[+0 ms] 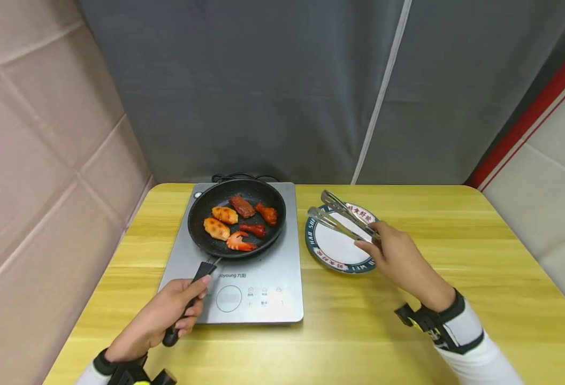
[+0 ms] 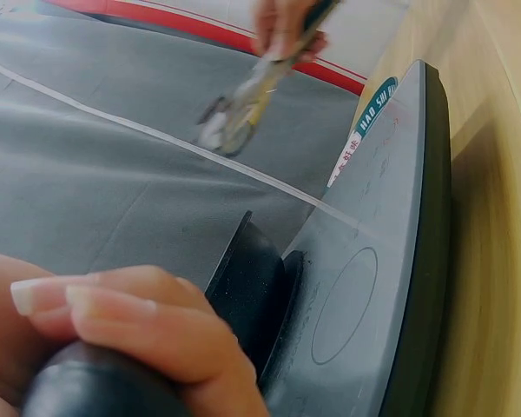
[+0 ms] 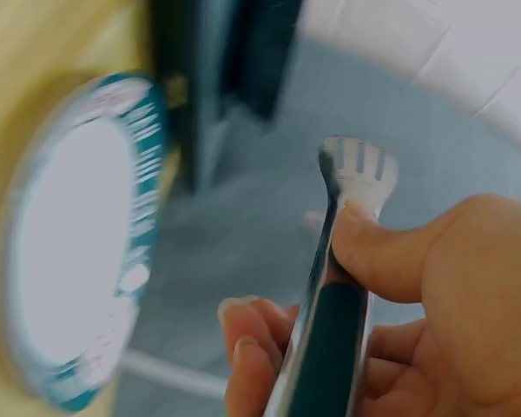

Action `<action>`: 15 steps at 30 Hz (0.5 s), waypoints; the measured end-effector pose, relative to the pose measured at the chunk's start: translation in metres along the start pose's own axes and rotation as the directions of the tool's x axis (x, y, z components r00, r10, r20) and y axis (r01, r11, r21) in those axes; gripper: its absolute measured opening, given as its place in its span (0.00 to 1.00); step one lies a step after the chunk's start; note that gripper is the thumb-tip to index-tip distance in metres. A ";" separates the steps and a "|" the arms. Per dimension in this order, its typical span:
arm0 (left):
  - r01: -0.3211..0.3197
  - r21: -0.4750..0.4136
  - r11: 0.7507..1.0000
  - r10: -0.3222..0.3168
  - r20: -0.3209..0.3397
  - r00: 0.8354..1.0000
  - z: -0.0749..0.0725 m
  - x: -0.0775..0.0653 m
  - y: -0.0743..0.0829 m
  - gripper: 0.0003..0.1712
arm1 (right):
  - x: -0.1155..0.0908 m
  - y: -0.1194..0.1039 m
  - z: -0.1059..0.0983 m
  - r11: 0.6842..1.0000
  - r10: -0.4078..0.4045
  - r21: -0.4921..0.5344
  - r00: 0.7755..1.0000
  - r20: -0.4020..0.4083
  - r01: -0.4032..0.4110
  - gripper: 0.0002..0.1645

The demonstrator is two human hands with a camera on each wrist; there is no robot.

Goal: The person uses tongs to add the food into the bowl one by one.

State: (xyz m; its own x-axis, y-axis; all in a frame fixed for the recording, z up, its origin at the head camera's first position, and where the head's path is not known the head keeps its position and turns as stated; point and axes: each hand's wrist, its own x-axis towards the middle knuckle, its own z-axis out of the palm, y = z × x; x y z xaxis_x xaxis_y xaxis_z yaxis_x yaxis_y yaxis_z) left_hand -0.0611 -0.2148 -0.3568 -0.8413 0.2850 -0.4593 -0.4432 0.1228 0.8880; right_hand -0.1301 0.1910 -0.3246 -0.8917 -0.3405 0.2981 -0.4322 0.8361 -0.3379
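Note:
My left hand (image 1: 178, 305) grips the black handle (image 1: 204, 270) of a frying pan (image 1: 206, 199); in the left wrist view its fingers curl over the handle end (image 2: 95, 387). Inside the pan lie two browned chicken wings (image 1: 216, 229), a dark slab of meat (image 1: 242, 206), two red drumsticks (image 1: 266, 214) and an orange shrimp (image 1: 241, 242). My right hand (image 1: 403, 262) holds metal tongs (image 1: 349, 214) over a white plate (image 1: 333, 243) with a green patterned rim. The two arms of the tongs are spread, with no food between their tips. The right wrist view shows the thumb along one slotted arm.
Under the pan is a silver induction cooker (image 1: 282, 267) with a touch panel. Its black cord (image 1: 244, 175) lies coiled behind it. The wooden table (image 1: 456, 224) runs up to a grey curtain (image 1: 263, 96) at the back, with a pale wall (image 1: 46, 160) on the left.

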 end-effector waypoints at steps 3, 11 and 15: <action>-0.001 0.003 1.000 0.001 0.001 1.000 0.000 0.000 0.000 0.25 | -0.017 0.025 0.010 1.000 0.015 -0.006 0.999 -0.032 -0.015 0.21; 0.002 0.004 1.000 -0.002 -0.005 1.000 -0.001 -0.002 0.000 0.25 | -0.042 0.080 0.025 0.995 0.100 -0.014 0.994 -0.036 -0.101 0.21; 0.002 0.010 1.000 -0.002 -0.007 1.000 0.001 -0.001 0.000 0.25 | -0.049 0.100 0.032 0.995 0.101 -0.006 0.995 -0.011 -0.102 0.21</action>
State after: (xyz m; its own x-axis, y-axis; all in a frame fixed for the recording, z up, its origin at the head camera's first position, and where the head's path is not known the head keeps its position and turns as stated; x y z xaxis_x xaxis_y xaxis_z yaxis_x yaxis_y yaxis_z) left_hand -0.0601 -0.2146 -0.3558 -0.8424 0.2784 -0.4613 -0.4419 0.1328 0.8872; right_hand -0.1336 0.2770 -0.4018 -0.9295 -0.2492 0.2720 -0.3386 0.8689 -0.3611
